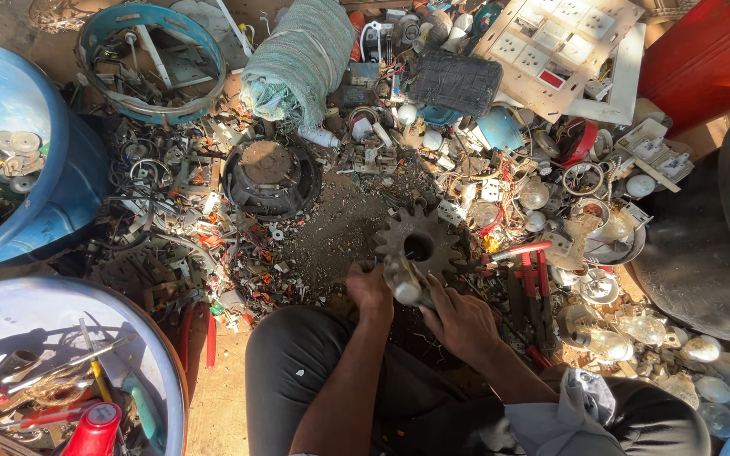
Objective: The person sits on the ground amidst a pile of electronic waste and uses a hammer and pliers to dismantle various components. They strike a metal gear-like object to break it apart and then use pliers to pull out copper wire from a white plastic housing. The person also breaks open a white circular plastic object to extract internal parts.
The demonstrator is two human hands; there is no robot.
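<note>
Both of your hands meet just above your knees: your left hand (368,287) and your right hand (458,319) are each closed around a small cylindrical metal part (402,283) with a pale rounded end, held between them close over the ground. Whether the fingers grip it tightly cannot be told. Just beyond it a large dark gear wheel (420,243) lies flat on the dirt, its centre hole showing. Red-handled pliers (524,270) lie just to the right of the gear, near a scatter of glass bulbs (610,342). At your near left, a blue drum (61,371) holds tools with red handles. Farther out, left of the gear, a round black speaker (270,177) sits in a litter of metal scrap. Beyond that lie a rolled greenish cloth (297,63), a beige switchboard panel (555,46), and a red bucket (707,59) at far right.
</note>
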